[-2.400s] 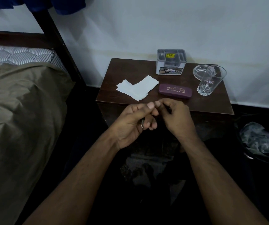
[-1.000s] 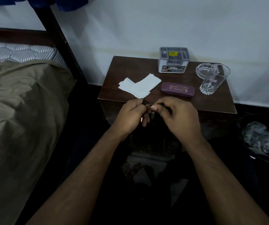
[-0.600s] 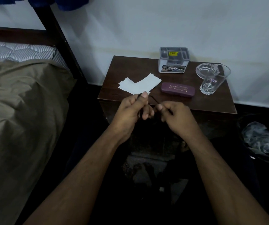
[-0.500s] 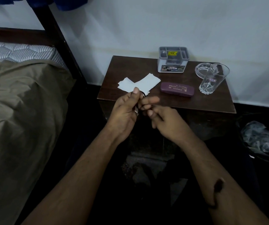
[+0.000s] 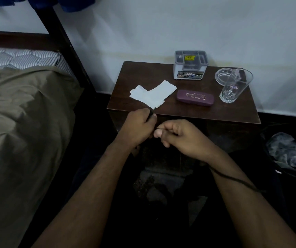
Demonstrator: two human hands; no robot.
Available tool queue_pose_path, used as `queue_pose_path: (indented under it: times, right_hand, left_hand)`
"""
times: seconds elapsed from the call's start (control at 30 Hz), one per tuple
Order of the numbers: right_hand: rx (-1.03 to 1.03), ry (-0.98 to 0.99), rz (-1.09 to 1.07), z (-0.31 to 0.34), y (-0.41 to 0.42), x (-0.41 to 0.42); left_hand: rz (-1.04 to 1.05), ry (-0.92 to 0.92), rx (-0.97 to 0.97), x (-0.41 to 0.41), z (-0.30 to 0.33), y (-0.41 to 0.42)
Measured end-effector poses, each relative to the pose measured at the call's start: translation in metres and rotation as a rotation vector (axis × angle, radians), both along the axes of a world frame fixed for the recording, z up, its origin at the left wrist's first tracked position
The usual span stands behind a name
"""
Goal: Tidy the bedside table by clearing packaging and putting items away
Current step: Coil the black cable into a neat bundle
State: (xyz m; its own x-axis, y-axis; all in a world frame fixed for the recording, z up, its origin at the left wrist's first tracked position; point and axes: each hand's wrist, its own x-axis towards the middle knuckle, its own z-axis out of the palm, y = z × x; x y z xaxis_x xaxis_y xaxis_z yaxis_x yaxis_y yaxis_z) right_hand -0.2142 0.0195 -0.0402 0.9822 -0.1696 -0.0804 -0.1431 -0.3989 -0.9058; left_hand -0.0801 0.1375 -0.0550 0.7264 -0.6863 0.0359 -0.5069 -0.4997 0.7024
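Observation:
Both hands hover just in front of the dark wooden bedside table (image 5: 233, 113). My left hand (image 5: 138, 126) is closed around a small dark coil of cord at its fingertips. My right hand (image 5: 177, 135) pinches the same thin black cord (image 5: 233, 179), which trails back across my right forearm. On the table lie white paper pieces (image 5: 152, 95), a maroon spectacle case (image 5: 195, 97), a grey organiser box (image 5: 190, 65), a clear drinking glass (image 5: 233, 86) and a glass ashtray (image 5: 221, 76) behind it.
A bed with an olive blanket (image 5: 22, 122) fills the left side, with its dark post (image 5: 63, 42) between it and the table. A crumpled plastic bag (image 5: 290, 151) lies in a dark bin at the right. The floor below is dark.
My hands have kept working the black cord together. The left hand has dropped and closed over the coil; the cord now drapes along my right forearm.

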Motion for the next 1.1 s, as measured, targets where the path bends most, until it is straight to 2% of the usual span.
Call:
queue_pose_path:
  times: [0.07, 0.17, 0.3, 0.43, 0.53, 0.63, 0.7, 0.77, 0.83, 0.87, 0.97, 1.0, 1.1]
  right_hand:
    - [0.164, -0.031, -0.046, 0.003, -0.005, -0.001]
    - [0.266, -0.088, -0.062, 0.006, -0.007, -0.001]
    - [0.219, -0.141, -0.072, 0.012, -0.011, 0.001]
    - [0.368, -0.098, -0.07, 0.013, -0.016, 0.0]
    - [0.556, -0.125, -0.033, 0.013, -0.017, 0.0]
    - [0.565, -0.168, -0.032, 0.014, -0.014, 0.001]
    - [0.501, -0.137, -0.033, 0.013, -0.014, 0.001]
    - [0.409, -0.059, -0.013, 0.01, -0.012, 0.001]
    - [0.309, -0.002, 0.038, 0.006, -0.004, 0.003]
    - [0.27, 0.008, 0.064, 0.004, 0.002, 0.003]
    - [0.162, 0.018, 0.13, -0.003, 0.013, 0.003]
    - [0.119, 0.042, 0.147, -0.004, 0.013, 0.002]
    - [0.085, 0.131, 0.206, -0.008, 0.008, -0.002]
  left_hand:
    - [-0.07, 0.216, -0.076, 0.0, 0.005, 0.002]
    - [-0.196, 0.575, -0.225, -0.009, 0.014, 0.005]
    - [-0.291, 0.733, -0.331, -0.011, 0.02, 0.008]
    - [-0.19, 0.832, -0.506, -0.004, 0.021, 0.013]
    - [-0.067, 1.068, -0.728, 0.0, 0.021, 0.014]
    - [0.003, 1.327, -1.009, -0.001, 0.025, 0.01]
    - [0.034, 1.369, -1.157, 0.0, 0.027, 0.006]
    - [0.064, 1.311, -1.217, 0.005, 0.027, 0.005]
    - [0.098, 1.103, -1.129, 0.009, 0.022, 0.003]
    - [0.119, 0.929, -0.994, 0.007, 0.017, 0.002]
    - [0.085, 0.304, -0.398, -0.003, 0.002, 0.001]
    - [0.033, 0.193, -0.243, -0.005, -0.003, 0.001]
    - [-0.025, 0.094, 0.015, -0.004, -0.008, 0.002]
